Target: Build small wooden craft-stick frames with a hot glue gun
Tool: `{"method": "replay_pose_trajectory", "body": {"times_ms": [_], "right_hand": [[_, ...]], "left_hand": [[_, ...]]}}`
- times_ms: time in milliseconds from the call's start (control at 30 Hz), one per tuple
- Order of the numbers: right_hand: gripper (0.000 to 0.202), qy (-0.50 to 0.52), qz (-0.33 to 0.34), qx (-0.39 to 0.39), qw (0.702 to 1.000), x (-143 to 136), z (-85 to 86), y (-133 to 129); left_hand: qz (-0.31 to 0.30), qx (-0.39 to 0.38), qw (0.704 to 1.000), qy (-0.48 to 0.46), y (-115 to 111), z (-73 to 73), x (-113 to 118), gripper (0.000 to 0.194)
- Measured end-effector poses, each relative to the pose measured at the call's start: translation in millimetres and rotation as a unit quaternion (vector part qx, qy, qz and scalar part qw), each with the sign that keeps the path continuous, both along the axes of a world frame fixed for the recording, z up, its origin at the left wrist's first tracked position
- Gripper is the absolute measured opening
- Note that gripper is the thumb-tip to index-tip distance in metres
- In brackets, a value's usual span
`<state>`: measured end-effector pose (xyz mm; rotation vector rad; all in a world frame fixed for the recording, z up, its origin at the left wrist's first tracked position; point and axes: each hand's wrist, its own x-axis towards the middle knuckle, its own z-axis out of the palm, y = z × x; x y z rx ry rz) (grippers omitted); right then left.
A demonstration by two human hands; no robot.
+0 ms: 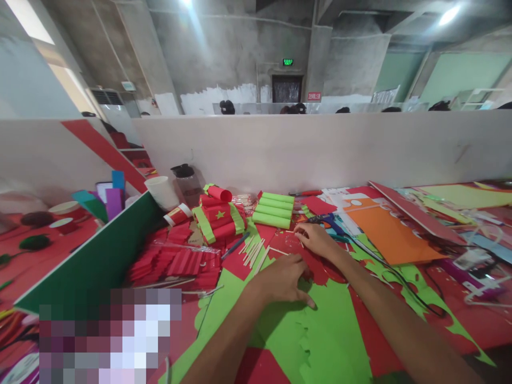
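My left hand (286, 280) hovers low over a bright green paper sheet (336, 330), its thumb and fingers apart and nothing visible between them. Farther forward, my right hand (316, 240) has its fingertips pinched at the near side of the red paper, beside the glue gun; what they hold is too small to make out. Thin pale sticks (253, 252) lie on red and green paper left of the hands. Beyond them rest green paper rolls (274, 209) and a stack of red rolls with green bands and a yellow star (220, 215).
Folded red paper pieces (188, 262) lie left of the sticks, beside a green board (100, 256). Orange paper (386, 229) and a black cable (394, 272) are at the right. A white partition (304, 152) runs behind the table.
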<state>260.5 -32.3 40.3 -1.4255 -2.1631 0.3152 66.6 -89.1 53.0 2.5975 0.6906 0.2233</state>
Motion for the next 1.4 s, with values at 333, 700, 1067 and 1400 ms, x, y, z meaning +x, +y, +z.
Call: {"method": "replay_pose_trajectory", "body": {"times_ms": [333,700,1067,1400], "right_hand": [[0.014,0.021,0.006,0.009,1.000,7,2.7,2],[0.017,0.085,-0.021,0.021,0.996,34,3.6,15],[0.030,0.103,0.172,-0.233,0.952,32,25.6,-7],[0.020,-0.072,0.256,-0.179,0.947,21,24.8,-13]], "left_hand": [[-0.072,-0.023,0.997,0.028,0,0.1,2,0.018],[0.181,-0.060,0.976,-0.106,20,0.6,-17,0.012],[0.187,-0.335,0.918,-0.099,15,-7.2,-13,0.029],[0.199,-0.185,0.950,-0.154,21,-4.5,-20,0.034]]}}
